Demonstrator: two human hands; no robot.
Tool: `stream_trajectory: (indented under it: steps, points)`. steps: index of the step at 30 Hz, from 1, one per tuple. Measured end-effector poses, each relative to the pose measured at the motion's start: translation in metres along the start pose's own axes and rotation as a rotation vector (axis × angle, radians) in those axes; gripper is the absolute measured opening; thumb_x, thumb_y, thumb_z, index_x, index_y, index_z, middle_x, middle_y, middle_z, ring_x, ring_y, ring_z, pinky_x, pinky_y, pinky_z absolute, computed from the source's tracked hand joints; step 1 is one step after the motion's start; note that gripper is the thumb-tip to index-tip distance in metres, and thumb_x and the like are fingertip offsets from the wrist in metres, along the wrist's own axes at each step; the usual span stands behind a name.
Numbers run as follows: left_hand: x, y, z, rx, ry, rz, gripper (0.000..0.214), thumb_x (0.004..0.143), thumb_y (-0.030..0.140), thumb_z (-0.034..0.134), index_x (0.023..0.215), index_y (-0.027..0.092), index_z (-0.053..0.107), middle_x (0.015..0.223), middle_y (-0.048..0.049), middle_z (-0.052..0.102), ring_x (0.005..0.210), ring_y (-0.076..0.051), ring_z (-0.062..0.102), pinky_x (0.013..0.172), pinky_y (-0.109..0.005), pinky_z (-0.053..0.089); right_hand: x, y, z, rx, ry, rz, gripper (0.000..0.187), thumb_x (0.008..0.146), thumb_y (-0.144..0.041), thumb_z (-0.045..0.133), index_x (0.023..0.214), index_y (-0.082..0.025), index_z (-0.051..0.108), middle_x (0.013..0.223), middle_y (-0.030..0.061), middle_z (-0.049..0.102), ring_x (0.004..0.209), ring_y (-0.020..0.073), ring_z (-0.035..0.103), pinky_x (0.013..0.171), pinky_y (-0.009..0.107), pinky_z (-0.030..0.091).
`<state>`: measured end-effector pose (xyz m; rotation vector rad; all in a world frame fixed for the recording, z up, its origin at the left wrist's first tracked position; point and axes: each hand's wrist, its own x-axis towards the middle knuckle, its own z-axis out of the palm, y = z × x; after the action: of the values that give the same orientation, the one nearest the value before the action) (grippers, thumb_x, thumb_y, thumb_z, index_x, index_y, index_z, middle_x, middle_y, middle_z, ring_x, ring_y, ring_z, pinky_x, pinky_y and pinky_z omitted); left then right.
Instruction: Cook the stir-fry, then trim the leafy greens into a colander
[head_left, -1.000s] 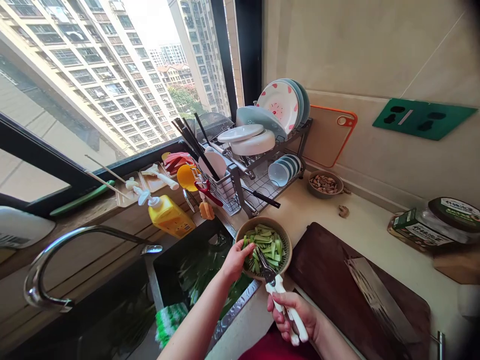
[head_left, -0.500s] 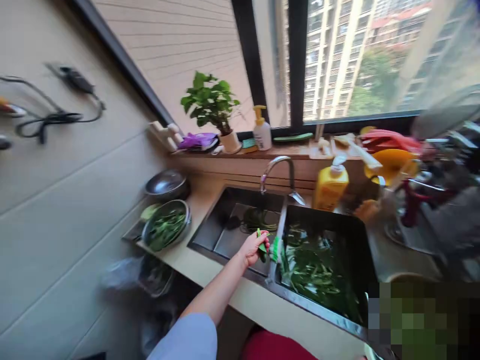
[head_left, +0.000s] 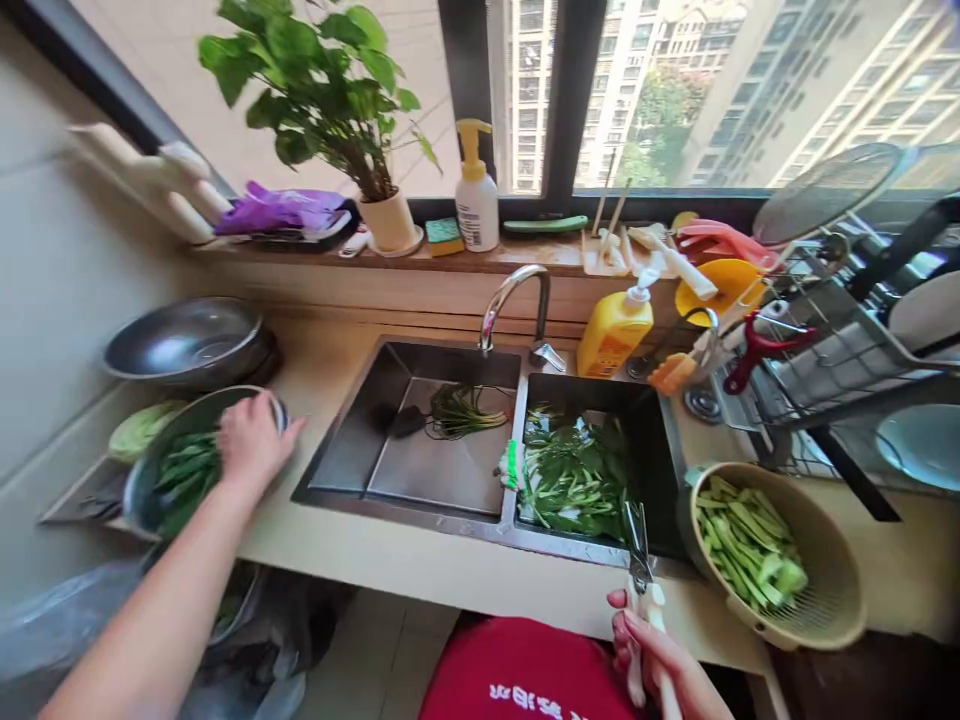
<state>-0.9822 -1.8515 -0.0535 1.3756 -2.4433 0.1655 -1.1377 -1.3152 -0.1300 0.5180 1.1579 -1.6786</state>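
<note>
My left hand (head_left: 253, 440) reaches over the bowl of green leaves (head_left: 187, 465) at the left, thumb spread away from the fingers; the far fingertips are partly hidden and blurred. I see nothing held in it. At the counter's front edge, my right hand (head_left: 649, 645) grips the pale handles of scissors (head_left: 639, 560). Their blades point up, slightly parted, over the right basin's near corner. Leafy greens (head_left: 577, 475) lie in water in that basin. Thin green stems (head_left: 465, 410) rest in the left basin.
A colander (head_left: 832, 590) of cut green pieces stands at the right, below a dish rack (head_left: 817, 350). The faucet (head_left: 517, 285) and a yellow bottle (head_left: 615, 335) stand behind the sink. A dark metal basin (head_left: 191, 345) and a cabbage piece (head_left: 142, 430) sit at left.
My left hand has moved from above the left basin to the leaf bowl, and the green piece it held no longer shows in it. The view has shifted; my right hand with scissors now shows.
</note>
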Motion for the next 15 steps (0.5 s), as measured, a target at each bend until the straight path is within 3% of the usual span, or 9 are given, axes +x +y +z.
stream_trajectory:
  steps: [3, 5, 6, 8, 11, 15]
  points:
    - [-0.047, 0.123, 0.021, -0.365, -0.199, 0.399, 0.034, 0.078, 0.032, 0.046, 0.105, 0.013, 0.054, 0.108, -0.0142, 0.056, 0.107, -0.027, 0.047, 0.095, -0.042, 0.035, -0.003, 0.006, -0.016, -0.033, 0.05, -0.039, 0.048, 0.059, -0.043, 0.076, 0.095, -0.02, 0.054, 0.06, -0.0054, 0.048, 0.05, 0.0068, 0.046, 0.052, 0.021, 0.038]
    - [-0.094, 0.213, 0.04, -0.631, -0.537, 0.542, 0.024, 0.08, 0.028, 0.045, 0.098, 0.02, 0.057, 0.101, -0.0082, 0.06, 0.096, -0.022, 0.053, 0.089, -0.036, 0.04, -0.007, 0.006, -0.025, -0.097, 0.056, -0.077, 0.049, 0.059, -0.045, 0.075, 0.096, -0.021, 0.054, 0.062, -0.0051, 0.047, 0.051, 0.0073, 0.045, 0.053, 0.021, 0.036]
    - [-0.119, 0.254, 0.052, -0.728, -0.707, 0.526, 0.019, 0.079, 0.026, 0.046, 0.092, 0.022, 0.059, 0.095, -0.0073, 0.061, 0.09, -0.022, 0.054, 0.086, -0.034, 0.041, -0.01, 0.005, -0.029, -0.132, 0.051, -0.107, 0.05, 0.059, -0.047, 0.074, 0.097, -0.021, 0.054, 0.063, -0.0048, 0.047, 0.053, 0.0078, 0.045, 0.053, 0.022, 0.036]
    - [-0.162, 0.318, 0.082, -0.787, -0.984, 0.346, 0.008, 0.072, 0.021, 0.056, 0.079, 0.021, 0.061, 0.086, -0.0088, 0.062, 0.088, -0.024, 0.055, 0.086, -0.035, 0.04, -0.017, -0.001, -0.033, -0.191, 0.033, -0.171, 0.05, 0.059, -0.048, 0.073, 0.097, -0.02, 0.054, 0.064, -0.0041, 0.046, 0.054, 0.0088, 0.043, 0.053, 0.023, 0.033]
    - [-0.205, 0.365, 0.129, -0.692, -1.074, 0.217, 0.004, 0.071, 0.018, 0.059, 0.072, 0.015, 0.061, 0.08, -0.0161, 0.059, 0.098, -0.033, 0.053, 0.084, -0.044, 0.039, -0.029, -0.015, -0.039, -0.252, 0.028, -0.236, 0.049, 0.06, -0.049, 0.072, 0.096, -0.02, 0.055, 0.065, -0.0035, 0.043, 0.057, 0.0105, 0.039, 0.053, 0.024, 0.03]
    - [-0.223, 0.369, 0.172, -0.581, -1.13, 0.157, 0.02, 0.08, 0.028, 0.054, 0.089, 0.01, 0.06, 0.095, -0.016, 0.059, 0.109, -0.032, 0.047, 0.088, -0.048, 0.036, -0.041, -0.029, -0.052, -0.282, 0.051, -0.271, 0.049, 0.06, -0.052, 0.071, 0.094, -0.02, 0.056, 0.068, -0.0019, 0.044, 0.062, 0.0128, 0.039, 0.059, 0.026, 0.03]
